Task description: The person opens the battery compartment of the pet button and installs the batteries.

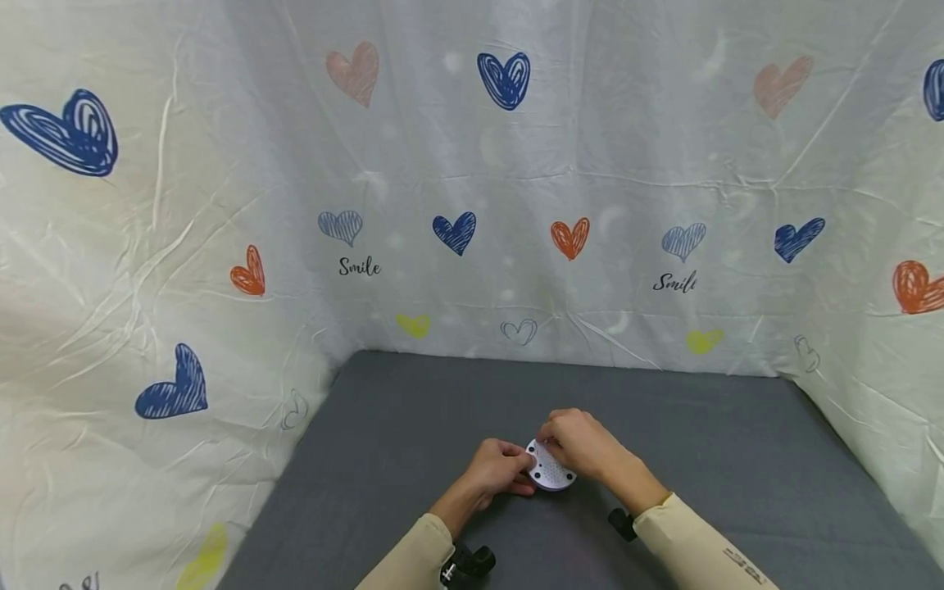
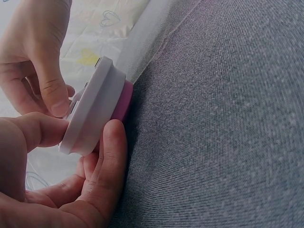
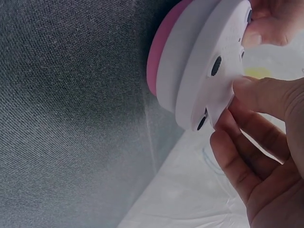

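White round disc [image 1: 550, 470] pinched between left hand [image 1: 500, 467] and right hand [image 1: 583, 445] above grey table [image 1: 737, 459].

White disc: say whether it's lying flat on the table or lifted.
Lifted and tilted on edge: the white disc is pinched between left hand and right hand, above the grey table.

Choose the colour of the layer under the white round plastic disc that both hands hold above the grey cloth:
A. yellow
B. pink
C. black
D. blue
B. In the left wrist view, a pink layer shows just behind the white round plastic disc, which the left hand and the right hand pinch between their fingers.
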`<state>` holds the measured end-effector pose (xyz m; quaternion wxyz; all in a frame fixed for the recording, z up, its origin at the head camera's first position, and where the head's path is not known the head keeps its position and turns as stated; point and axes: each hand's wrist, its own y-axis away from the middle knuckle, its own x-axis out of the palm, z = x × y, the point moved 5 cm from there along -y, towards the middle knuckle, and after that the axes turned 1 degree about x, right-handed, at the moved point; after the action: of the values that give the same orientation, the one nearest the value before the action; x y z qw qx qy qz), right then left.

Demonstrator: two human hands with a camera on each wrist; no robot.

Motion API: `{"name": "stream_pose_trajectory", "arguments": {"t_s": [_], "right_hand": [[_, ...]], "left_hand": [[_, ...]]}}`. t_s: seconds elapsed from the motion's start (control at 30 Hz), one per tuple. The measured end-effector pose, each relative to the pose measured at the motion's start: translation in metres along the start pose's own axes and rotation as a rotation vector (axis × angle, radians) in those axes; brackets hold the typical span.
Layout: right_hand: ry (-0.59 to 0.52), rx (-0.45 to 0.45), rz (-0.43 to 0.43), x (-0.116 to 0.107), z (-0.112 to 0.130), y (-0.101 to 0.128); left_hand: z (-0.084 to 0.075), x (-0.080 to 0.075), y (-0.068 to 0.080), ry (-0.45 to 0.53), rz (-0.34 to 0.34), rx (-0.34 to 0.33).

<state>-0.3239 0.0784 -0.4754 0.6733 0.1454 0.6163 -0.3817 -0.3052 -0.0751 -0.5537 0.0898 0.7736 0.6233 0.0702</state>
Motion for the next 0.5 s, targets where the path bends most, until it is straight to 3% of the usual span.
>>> {"name": "stream_pose_trajectory", "arguments": {"t_s": [0.5], "right_hand": [[0.011, 0.006, -0.046, 0.0007, -0.001, -0.0015]], "left_hand": [[0.0012, 0.0011, -0.0005, -0.023, 0.003, 0.005]]}}
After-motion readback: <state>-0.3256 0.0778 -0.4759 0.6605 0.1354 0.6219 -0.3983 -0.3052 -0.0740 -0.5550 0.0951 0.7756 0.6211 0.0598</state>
